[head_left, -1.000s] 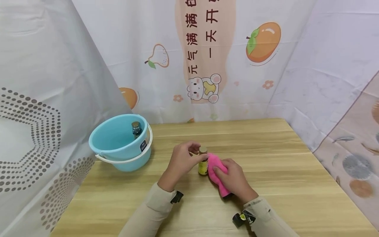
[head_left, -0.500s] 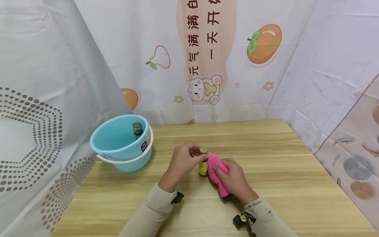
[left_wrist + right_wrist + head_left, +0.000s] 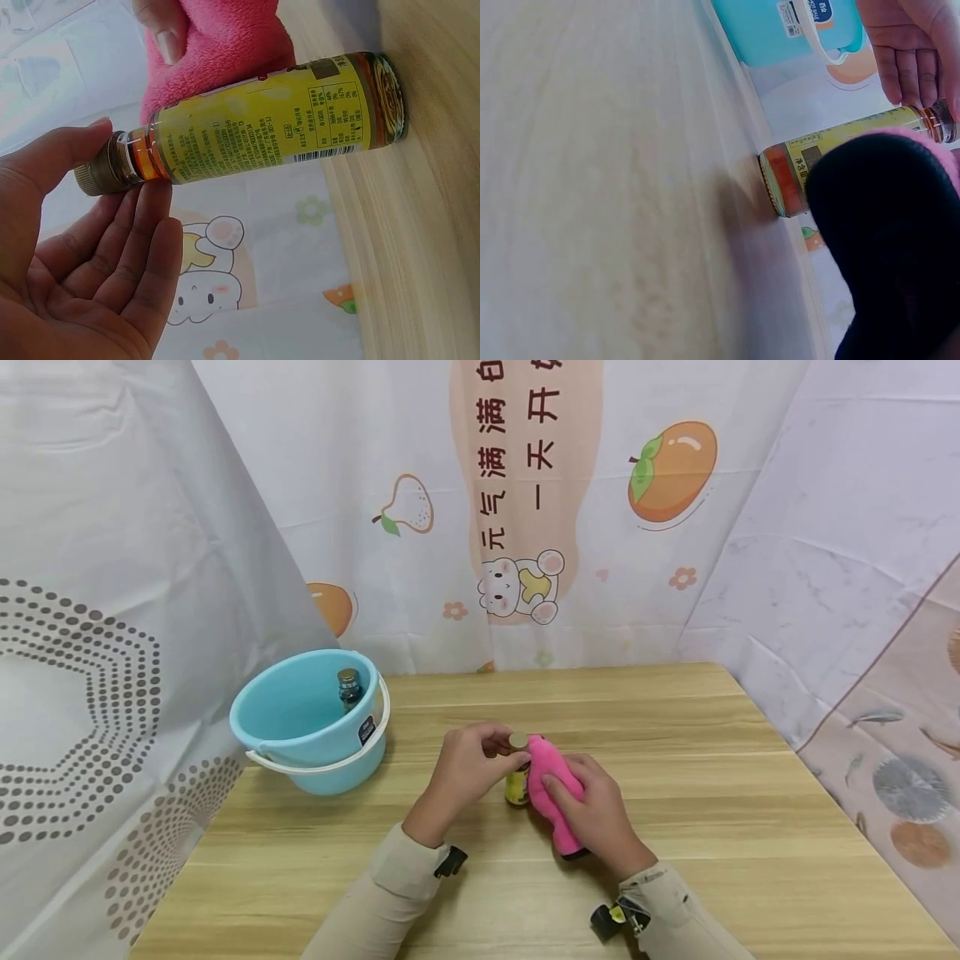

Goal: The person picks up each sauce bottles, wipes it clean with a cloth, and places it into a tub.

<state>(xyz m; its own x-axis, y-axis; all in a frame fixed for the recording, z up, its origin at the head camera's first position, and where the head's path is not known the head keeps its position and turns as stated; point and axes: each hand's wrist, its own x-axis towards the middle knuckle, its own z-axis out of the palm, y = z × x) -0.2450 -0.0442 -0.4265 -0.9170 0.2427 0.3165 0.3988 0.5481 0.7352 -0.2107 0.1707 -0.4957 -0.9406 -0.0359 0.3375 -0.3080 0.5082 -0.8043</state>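
A small glass bottle (image 3: 517, 787) with a yellow label and a bronze-coloured cap stands upright on the wooden table. My left hand (image 3: 467, 764) pinches it at the top, its thumb on the cap (image 3: 97, 176) and its fingertips by the neck. In my right hand (image 3: 597, 814) is a fuzzy pink cloth (image 3: 550, 785), gripped with the thumb on top and pressed to the bottle's right side. Orange-red liquid shows through the glass (image 3: 784, 180). The right wrist view is largely covered by a dark part of the cloth (image 3: 885, 210).
At the left of the table stands a light blue bucket (image 3: 330, 774) with a white handle hanging at its front. Inside it leans a dark bottle (image 3: 349, 687) with a gold cap. Printed curtains (image 3: 420, 585) hang behind the table (image 3: 750, 827) and along both sides.
The cloth's upper end has risen slightly along the bottle, close to the cap, with the right hand gripping it. The left hand keeps its hold on the bottle's top.
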